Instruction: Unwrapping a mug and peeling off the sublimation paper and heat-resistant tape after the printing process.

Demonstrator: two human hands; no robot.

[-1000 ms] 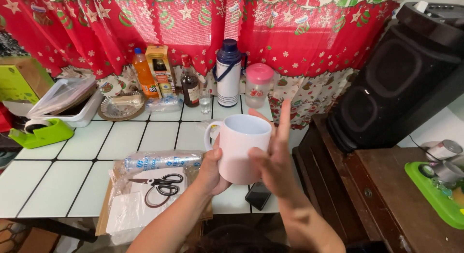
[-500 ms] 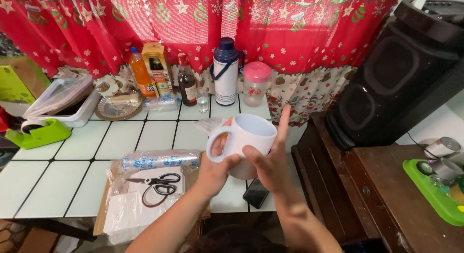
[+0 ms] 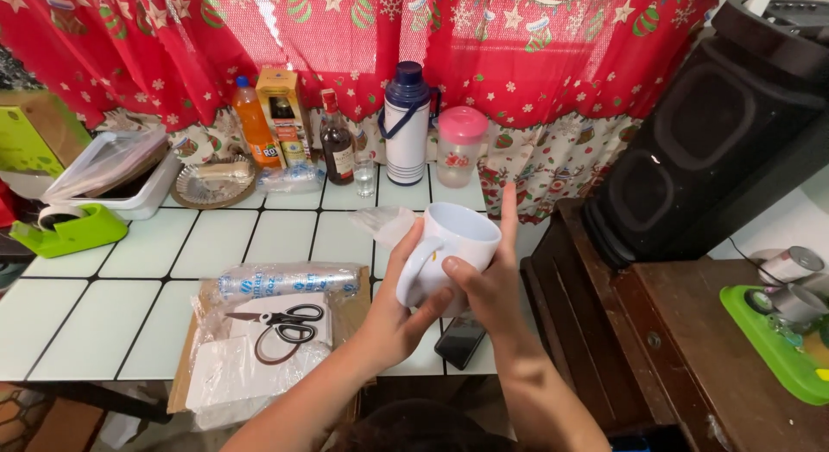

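White mug (image 3: 449,249) btwn L hand (image 3: 399,309) & R hand (image 3: 485,284)

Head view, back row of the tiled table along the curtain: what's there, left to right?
Orange bottle → yellow carton → dark glass bottle → small clear glass → blue and white flask → pink-lidded jar. In front, both hands hold a white mug.
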